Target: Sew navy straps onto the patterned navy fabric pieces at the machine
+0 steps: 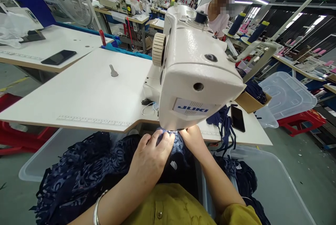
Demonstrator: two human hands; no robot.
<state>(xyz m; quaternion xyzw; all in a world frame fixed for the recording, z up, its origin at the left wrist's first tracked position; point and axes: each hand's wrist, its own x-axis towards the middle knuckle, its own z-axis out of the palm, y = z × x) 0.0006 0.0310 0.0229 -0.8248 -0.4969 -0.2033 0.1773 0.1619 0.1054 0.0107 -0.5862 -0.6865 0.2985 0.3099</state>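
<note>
A white JUKI sewing machine [202,74] stands right before me, its head hiding the needle area. My left hand [152,153] is closed, with bent fingers pressed on a navy lace fabric piece [178,148] at the table's front edge. On the other side of the machine head, my right hand [194,141] grips the same piece, its fingertips partly hidden. The piece hangs down toward my lap, and a small white label shows on it. To the left, a heap of navy patterned lace pieces [86,172] lies in a clear plastic bin [31,169].
On the white table [105,91] lies a small grey metal tool [113,71]. Navy straps [223,127] hang over its right edge beside a phone [237,118]. Another bin [283,183] with navy pieces stands at right. A person [216,16] is behind the machine.
</note>
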